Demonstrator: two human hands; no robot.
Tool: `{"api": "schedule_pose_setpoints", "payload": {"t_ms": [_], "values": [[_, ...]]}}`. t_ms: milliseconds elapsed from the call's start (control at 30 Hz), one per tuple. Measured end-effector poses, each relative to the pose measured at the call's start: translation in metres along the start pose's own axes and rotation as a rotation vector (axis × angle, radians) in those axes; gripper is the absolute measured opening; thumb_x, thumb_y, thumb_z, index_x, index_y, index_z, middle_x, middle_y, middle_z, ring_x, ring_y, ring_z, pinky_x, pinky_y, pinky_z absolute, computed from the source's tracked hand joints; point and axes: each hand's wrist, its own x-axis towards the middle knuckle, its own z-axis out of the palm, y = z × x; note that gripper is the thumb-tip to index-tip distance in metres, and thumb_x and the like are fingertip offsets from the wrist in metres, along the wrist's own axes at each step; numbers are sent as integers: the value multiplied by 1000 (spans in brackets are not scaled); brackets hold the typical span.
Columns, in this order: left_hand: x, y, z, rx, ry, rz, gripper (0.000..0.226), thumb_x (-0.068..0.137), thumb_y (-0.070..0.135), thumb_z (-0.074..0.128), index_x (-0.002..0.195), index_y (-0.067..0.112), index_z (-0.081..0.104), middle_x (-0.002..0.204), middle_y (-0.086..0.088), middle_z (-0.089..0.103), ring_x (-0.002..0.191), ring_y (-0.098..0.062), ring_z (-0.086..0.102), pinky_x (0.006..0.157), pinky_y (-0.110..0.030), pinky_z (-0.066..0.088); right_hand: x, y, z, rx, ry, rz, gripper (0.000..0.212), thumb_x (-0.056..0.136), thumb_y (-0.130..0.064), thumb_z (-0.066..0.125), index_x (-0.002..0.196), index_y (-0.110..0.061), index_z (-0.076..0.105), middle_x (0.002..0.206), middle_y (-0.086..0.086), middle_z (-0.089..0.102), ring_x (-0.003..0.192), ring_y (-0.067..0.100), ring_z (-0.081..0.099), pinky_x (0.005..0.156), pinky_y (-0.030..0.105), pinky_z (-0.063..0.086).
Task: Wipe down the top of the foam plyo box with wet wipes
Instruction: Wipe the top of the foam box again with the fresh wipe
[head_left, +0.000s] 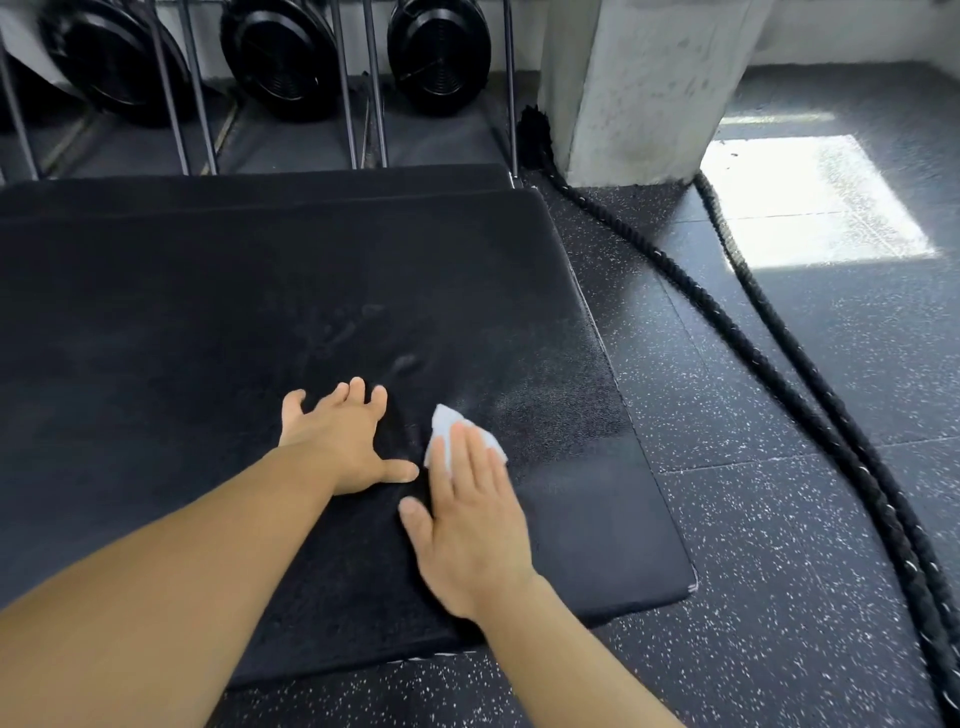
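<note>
Toward the 4 o'clock corner of the foam plyo box top (208, 312), a wet wipe (448, 422) is being pressed under the straight fingers of the right hand (470, 525) while the empty left hand (340, 441) is being rested, spread flat, at its 9 o'clock, and smudges (363, 332) at 12 o'clock suggest much is still being left to wipe.

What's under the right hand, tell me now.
A white wet wipe lies under the right hand, pressed flat on the plyo box top. Its far corners stick out past the fingers; the rest is covered by the hand.

Wet wipe (448, 422) half hidden under right hand (470, 525) — plyo box (208, 312) cut off left.
</note>
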Motion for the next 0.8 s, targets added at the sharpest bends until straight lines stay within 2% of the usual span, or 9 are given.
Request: {"api": "schedule_pose_setpoints", "payload": {"t_ms": [67,167,267,467,633,800], "values": [[0,1,-1,8,-7,-4,108,74,83,45,155,27,-1,163,1,-4,150,-14,0,116,-50,-3,0,1,0,-54,-31,-75,76,96,-51,1,158,-7,-6,164,13,-19,148,23,-26,118,37,-23],[-2,2,-3,23,-27,-14,108,76,82,45,155,26,-3,163,0,-6,149,-14,-1,116,-50,-3,-1,29,-8,-101,-32,-97,67,103,-49,9,158,-13,-6,165,8,-16,150,19,-23,119,33,-20],[-5,4,-5,34,-45,-18,106,79,81,42,154,25,-6,163,-2,-8,149,-14,-3,117,-51,-4,-9,68,-18,-117,3,19,66,105,-49,13,158,-16,-7,165,8,-14,151,19,-19,118,30,-19],[-14,12,-8,50,-40,-47,101,84,77,41,154,22,-7,163,-4,-8,149,-17,-7,117,-53,-4,-28,129,-33,-111,-12,249,68,103,-51,7,157,-17,-14,164,4,-20,150,16,-21,118,30,-15],[-24,17,-2,37,82,-83,96,86,74,40,155,22,-4,163,-7,-3,149,-19,-8,116,-52,1,-31,138,-36,-66,-32,294,67,103,-51,6,157,-18,-16,163,1,-24,149,15,-24,119,30,-14],[-38,14,11,-37,232,-36,87,90,68,40,154,26,0,162,0,10,149,-15,10,113,-46,8,-25,121,-33,8,-40,374,69,102,-52,5,156,-13,-16,163,6,-25,149,19,-25,121,33,-15]]}}
